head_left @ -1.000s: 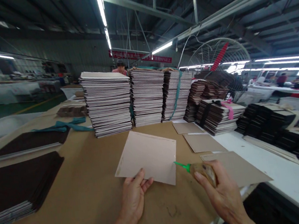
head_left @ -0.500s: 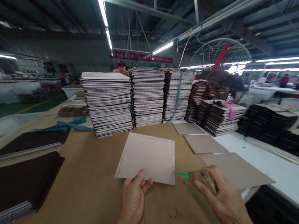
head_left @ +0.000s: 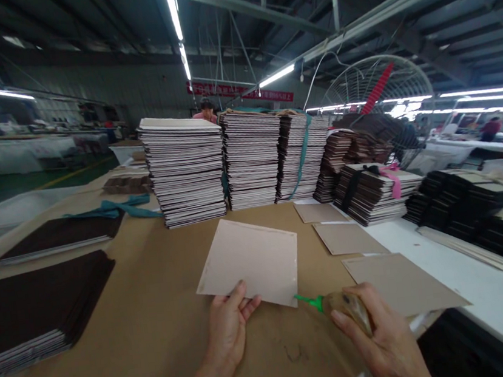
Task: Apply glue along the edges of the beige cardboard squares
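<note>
A pale square card lies flat on the brown paper-covered table in front of me. My left hand rests on its near edge, fingers stretched out and pressing it down. My right hand is wrapped round a glue bottle with a green nozzle. The nozzle tip touches the card's near right corner.
Tall stacks of boards stand behind the card, some tied with teal straps. Dark sheets lie in piles at the left. Several loose brown cards lie at the right, with black stacks beyond. A person works behind the stacks.
The glue nozzle has slid down the card's right edge to its near right corner. My left hand stays on the near edge.
</note>
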`<action>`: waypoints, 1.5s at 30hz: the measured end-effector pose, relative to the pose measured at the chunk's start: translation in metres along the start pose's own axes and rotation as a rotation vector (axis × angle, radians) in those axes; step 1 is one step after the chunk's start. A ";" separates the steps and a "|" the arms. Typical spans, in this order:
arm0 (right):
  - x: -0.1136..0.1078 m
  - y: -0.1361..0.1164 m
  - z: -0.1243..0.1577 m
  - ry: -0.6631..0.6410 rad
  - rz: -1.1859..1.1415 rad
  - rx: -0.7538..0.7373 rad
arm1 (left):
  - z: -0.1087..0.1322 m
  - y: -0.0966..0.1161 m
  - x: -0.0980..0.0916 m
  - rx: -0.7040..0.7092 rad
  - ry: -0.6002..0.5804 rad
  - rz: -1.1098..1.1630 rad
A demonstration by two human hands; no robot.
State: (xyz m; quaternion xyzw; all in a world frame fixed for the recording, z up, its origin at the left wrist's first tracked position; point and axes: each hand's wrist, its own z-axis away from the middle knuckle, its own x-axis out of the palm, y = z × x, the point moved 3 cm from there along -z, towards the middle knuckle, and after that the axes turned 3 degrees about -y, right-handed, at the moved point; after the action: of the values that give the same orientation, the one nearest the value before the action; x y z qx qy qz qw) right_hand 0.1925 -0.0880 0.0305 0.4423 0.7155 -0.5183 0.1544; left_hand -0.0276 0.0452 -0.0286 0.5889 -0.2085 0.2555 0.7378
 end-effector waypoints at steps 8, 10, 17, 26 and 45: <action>-0.003 0.014 -0.021 0.135 0.116 -0.087 | 0.002 0.003 0.001 -0.015 -0.012 -0.014; -0.002 0.013 -0.018 0.080 0.104 -0.092 | 0.001 0.002 0.000 -0.015 -0.011 -0.013; -0.008 0.004 -0.015 0.099 0.094 -0.047 | 0.001 0.001 0.002 -0.018 -0.004 -0.006; 0.002 0.004 0.001 -0.053 0.046 -0.073 | 0.001 0.001 0.001 0.008 -0.004 -0.005; 0.002 0.006 0.011 -0.002 -0.252 0.093 | 0.003 0.005 0.001 -0.008 0.033 0.009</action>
State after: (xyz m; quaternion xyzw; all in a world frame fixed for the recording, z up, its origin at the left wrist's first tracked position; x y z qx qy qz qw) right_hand 0.1933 -0.0962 0.0213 0.3553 0.7404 -0.5666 0.0681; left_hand -0.0298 0.0436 -0.0238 0.5807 -0.2000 0.2676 0.7424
